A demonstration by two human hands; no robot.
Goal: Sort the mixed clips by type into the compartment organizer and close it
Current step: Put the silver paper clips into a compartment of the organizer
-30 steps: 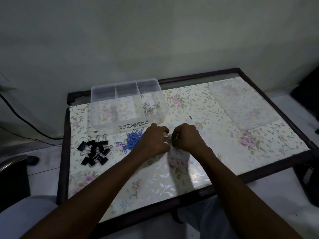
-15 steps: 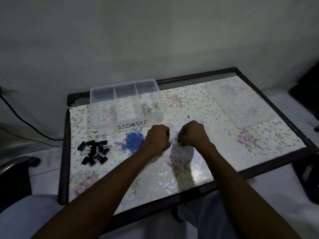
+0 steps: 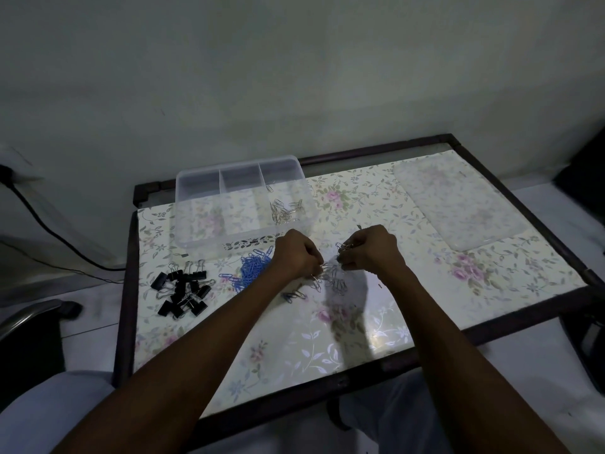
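room: dim, plain pale wall point(image 3: 294, 77) behind, a black cable point(image 3: 49, 231) trailing down on the left
table point(image 3: 376, 339): dark frame, floral cover, glare patch near the front edge
organizer point(image 3: 242, 204): clear box at the back left, three compartments running front to back side by side, long axis roughly left-right. Open, with its lid point(image 3: 458, 204) lying flat well apart at back right
silver clips point(image 3: 330, 280): loose pile between the two hands, pointing every which way (no common direction I can make out). More silver ones sit in the organizer's right compartment
blue clips point(image 3: 252, 267): heap just left of the left wrist, right in front of the organizer
binder clips point(image 3: 183, 290): black cluster near the left edge, handles sticking out all over
left hand point(image 3: 296, 253): fingers curled, pinching silver clips at the pile
right hand point(image 3: 370, 249): curled too, holding a small bunch of silver clips, some poking out above the knuckles
vs half a second ago: the hands have pulled apart a little, so more of the pile shows between them; everything else sits where it was
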